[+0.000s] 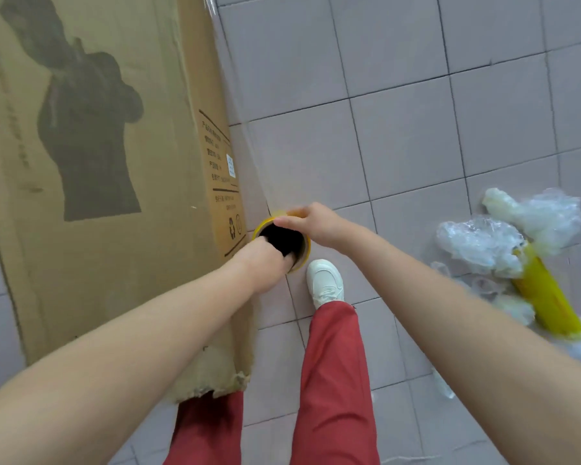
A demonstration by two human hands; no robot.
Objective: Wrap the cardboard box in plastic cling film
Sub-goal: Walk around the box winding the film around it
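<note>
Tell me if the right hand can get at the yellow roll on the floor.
Probably not yet: the right hand grips the rim of the upright film roll, and the yellow roll lies on the floor off to the right, partly under crumpled film. It must let go first.

The person wears plain coral-red trousers of smooth cloth with soft lengthwise folds, cut fairly straight in the leg. The right leg's hem ends at the top of a white low trainer, which has white laces, stitched side panels and a rounded toe. Only a short near stretch of the left trouser leg shows. The left forearm and right forearm are bare up to the near edge of the view, as are the left hand and right hand.
</note>
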